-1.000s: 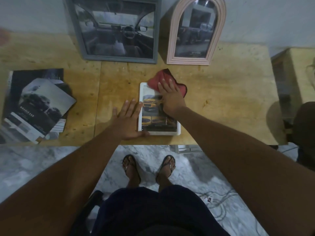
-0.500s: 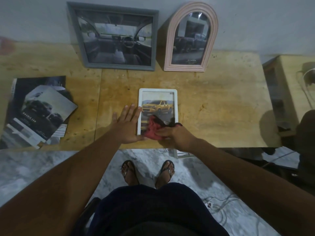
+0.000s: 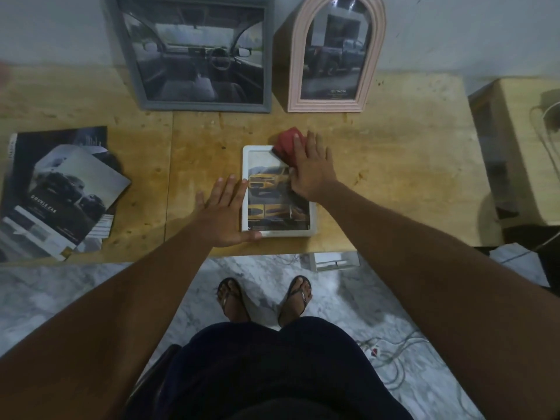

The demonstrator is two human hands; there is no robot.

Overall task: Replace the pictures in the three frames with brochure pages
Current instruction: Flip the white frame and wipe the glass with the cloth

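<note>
White frame (image 3: 272,207) lies flat, face up, near the front edge of the worktop (image 3: 394,177), with a yellow-car page seen behind its front. It is judged light and stiff, with a smooth front that is likely slippery and breakable. Hold is best taken on the two long rims, not on the glazed face. Left hand (image 3: 225,213) is laid flat, fingers straight, against the frame's left rim, with the thumb on its near corner. Right hand (image 3: 312,171) is spread flat, and a red cloth (image 3: 286,144) is pressed under its fingers at the frame's far right corner. Nothing is gripped by the hands. Counted: three frames, with the grey frame (image 3: 194,53) and the pink arched frame (image 3: 335,56) leaned upright on the wall, both filled with car pages. One cloth. One loose pile of brochure pages (image 3: 57,192) at far left, sheet count not readable.
</note>
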